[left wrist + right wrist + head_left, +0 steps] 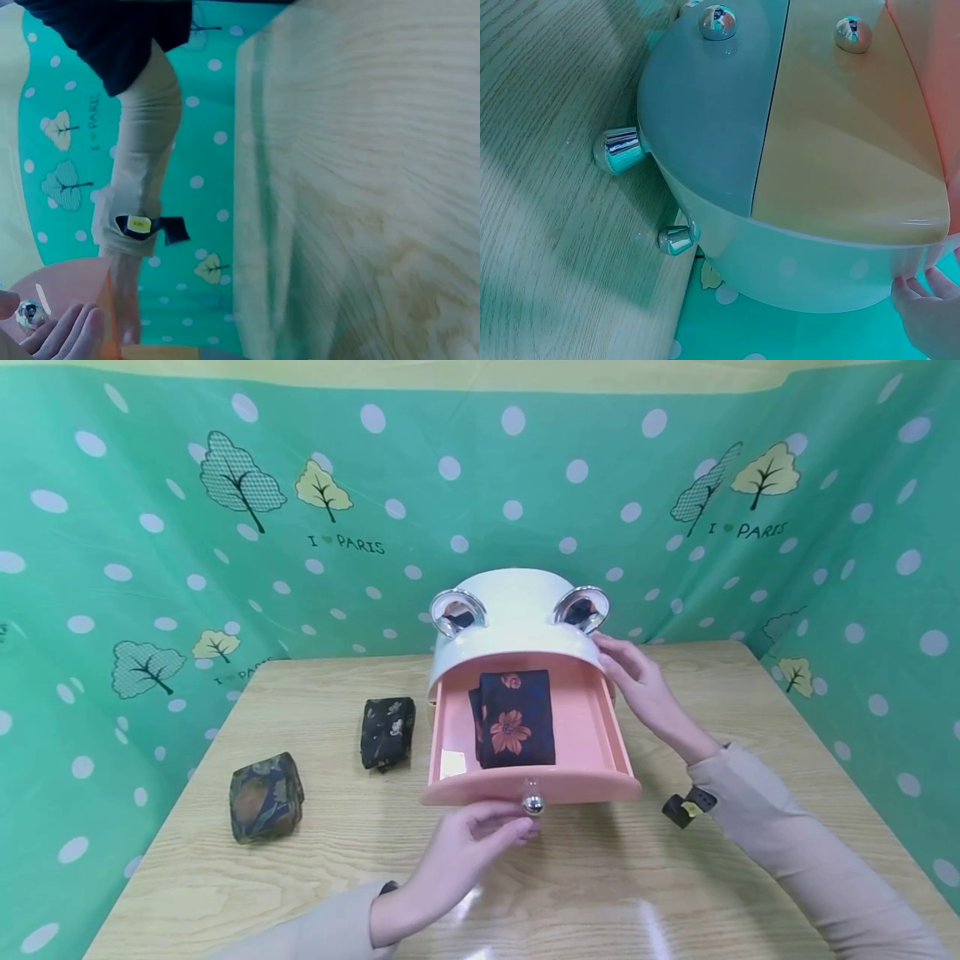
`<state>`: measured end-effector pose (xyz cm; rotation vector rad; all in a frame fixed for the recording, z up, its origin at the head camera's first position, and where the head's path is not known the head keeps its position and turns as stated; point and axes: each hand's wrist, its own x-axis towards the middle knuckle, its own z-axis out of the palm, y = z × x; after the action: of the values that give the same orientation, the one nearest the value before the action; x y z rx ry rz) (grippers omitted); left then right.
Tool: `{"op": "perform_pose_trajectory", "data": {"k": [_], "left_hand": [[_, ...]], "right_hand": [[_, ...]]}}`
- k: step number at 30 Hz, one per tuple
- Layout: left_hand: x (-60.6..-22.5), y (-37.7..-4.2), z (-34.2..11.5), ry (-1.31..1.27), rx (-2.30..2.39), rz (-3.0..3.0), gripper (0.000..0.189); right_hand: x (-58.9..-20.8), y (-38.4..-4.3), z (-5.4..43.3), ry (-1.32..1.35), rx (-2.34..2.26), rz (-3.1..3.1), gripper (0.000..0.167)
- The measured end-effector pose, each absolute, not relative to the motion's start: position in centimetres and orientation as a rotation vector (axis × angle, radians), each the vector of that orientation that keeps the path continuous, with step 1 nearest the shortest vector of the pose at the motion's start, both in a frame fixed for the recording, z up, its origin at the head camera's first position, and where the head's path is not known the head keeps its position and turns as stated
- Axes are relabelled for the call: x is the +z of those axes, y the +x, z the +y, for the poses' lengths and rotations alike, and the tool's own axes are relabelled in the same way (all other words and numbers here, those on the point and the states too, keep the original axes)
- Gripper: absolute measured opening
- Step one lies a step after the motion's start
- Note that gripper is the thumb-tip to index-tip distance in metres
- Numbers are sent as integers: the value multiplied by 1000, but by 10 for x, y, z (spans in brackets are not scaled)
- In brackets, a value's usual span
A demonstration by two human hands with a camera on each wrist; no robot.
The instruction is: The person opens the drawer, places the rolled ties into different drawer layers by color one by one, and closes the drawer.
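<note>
A rounded white cabinet (517, 589) stands at the back of the table, its pink drawer (581, 727) pulled out toward me. Inside the drawer, left of its middle, lies a folded dark cloth (517, 735) with orange flowers. My left hand (457, 860) is at the drawer's front, thumb and fingers round the chrome knob (533, 804); in the left wrist view the knob shows between them. With relaxed fingers, my right hand (648, 693) rests against the cabinet's right side. That hand (934, 311) touches the white shell in the right wrist view.
Two more folded floral cloths, a black one (387, 732) and a blue-brown one (266, 797), lie left of the cabinet. Below the pink drawer are a yellow drawer (847, 142) and a blue-grey drawer (705, 120). A green dotted curtain (480, 485) hangs behind the table.
</note>
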<state>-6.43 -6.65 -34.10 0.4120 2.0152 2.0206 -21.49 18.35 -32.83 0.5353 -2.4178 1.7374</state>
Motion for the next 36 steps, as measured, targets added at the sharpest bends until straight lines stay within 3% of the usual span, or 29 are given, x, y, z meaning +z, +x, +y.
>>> {"op": "perform_pose_trajectory", "data": {"k": [36], "left_hand": [[-327, -93, -49, 268, 2278, 1857, 32]], "right_hand": [[-329, -216, 183, 507, 1732, -2447, 45]]}}
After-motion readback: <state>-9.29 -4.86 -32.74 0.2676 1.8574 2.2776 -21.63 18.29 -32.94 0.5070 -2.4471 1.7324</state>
